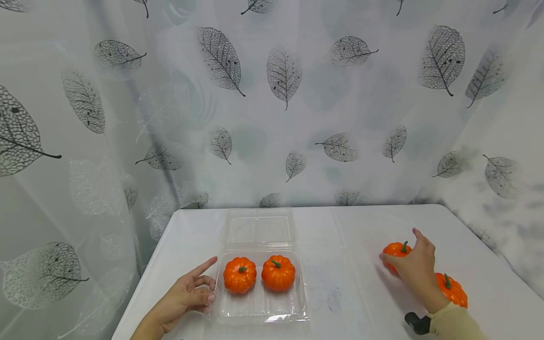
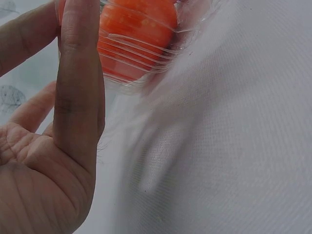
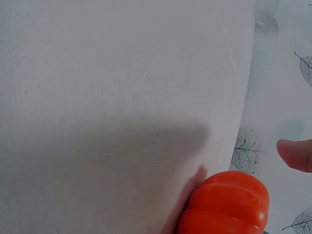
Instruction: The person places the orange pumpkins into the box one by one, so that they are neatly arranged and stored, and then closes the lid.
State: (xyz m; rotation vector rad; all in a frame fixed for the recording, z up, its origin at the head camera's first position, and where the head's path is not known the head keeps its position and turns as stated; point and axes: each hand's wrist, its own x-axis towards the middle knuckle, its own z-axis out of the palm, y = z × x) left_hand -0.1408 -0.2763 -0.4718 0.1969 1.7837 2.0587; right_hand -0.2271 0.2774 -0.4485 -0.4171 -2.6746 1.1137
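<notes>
The left hand (image 1: 187,295) is being rested on the white tablecloth (image 1: 340,293), palm turned up and inward, with the index finger stretched out and the other fingers loosely bent; nothing is being held in it. Its fingertips are lying against the left wall of a clear plastic clamshell container (image 1: 259,307), whose lid is lying open on the far side of the tray. In the left wrist view the ribbed wall of that container (image 2: 146,53) is being seen just beyond the straight fingers (image 2: 78,73).

Two small orange pumpkins are being kept in the tray: one (image 1: 240,274) just right of the left hand, and a second (image 1: 278,272) touching or nearly touching it on its right.

Well apart from the container, the right hand (image 1: 414,267) is being laid over a third pumpkin (image 1: 395,250), with fingers spread around it; whether it is actually being gripped cannot be told. In the right wrist view this pumpkin (image 3: 225,204) is lying below a fingertip (image 3: 295,154).

A fourth pumpkin (image 1: 451,289) is sitting just beside the right wrist.
</notes>
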